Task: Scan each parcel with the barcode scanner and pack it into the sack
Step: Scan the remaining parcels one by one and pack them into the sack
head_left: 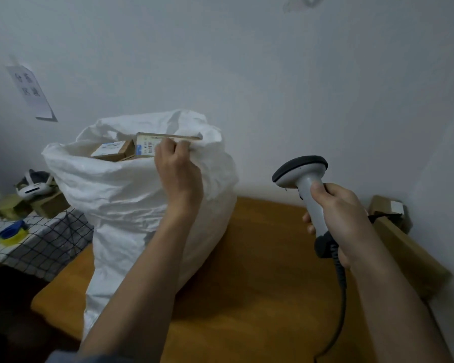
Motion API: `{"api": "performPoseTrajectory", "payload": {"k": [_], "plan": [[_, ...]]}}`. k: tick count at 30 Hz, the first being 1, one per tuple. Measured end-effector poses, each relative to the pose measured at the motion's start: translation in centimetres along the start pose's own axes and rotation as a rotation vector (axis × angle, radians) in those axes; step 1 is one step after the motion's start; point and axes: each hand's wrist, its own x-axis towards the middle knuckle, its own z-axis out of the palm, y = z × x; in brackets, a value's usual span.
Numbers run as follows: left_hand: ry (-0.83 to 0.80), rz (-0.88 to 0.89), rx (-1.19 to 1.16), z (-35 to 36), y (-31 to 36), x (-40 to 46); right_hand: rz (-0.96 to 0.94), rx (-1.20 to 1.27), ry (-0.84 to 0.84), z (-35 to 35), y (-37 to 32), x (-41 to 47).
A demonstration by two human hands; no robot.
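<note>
Head view: a parcel held at the sack's mouth, the scanner gripped alongside

A tall white woven sack is seen standing on an orange-brown tabletop, against a pale wall. Its mouth is open and crumpled at the rim. A flat cardboard parcel with a printed barcode label is held at the sack's opening by the left hand; the fingers are curled over the parcel's near edge and are clamped on it, just beside the sack's rim. A second labelled cardboard box is seen lying inside the sack, to the left of the held parcel.

To the right, well apart from the sack, a grey barcode scanner is gripped by its handle in the right hand, fingers wrapped tightly round it, thumb up the front. The scanner's dark head is turned towards the sack. Its coiled cable hangs down past the wrist.

More cardboard boxes lie at the tabletop's right edge by the wall. At far left, a white headset rests on boxes above a checked cloth, and a paper notice is fixed to the wall.
</note>
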Motion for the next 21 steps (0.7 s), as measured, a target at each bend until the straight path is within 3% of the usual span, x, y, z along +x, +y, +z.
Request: {"api": "performPoseTrajectory", "payload": {"k": [3,8,12,16,21], "plan": [[-0.132,-0.053,0.038,0.4,-0.5,-1.6,0.008,-0.011,-0.002,-0.1,0.1,0.1],[0.064,0.044,-0.080,0.9,1.4,0.5,0.005,-0.004,0.015,-0.5,0.3,0.9],[-0.117,-0.001,-0.042,1.1,1.2,-1.5,0.004,-0.004,0.021,-0.8,0.6,1.1],[0.087,0.060,-0.131,1.1,2.8,2.0,-0.010,-0.005,0.042,-0.9,0.6,1.6],[-0.128,-0.023,-0.012,1.4,1.2,-1.7,-0.008,0.049,0.066,-0.3,1.1,2.1]]}}
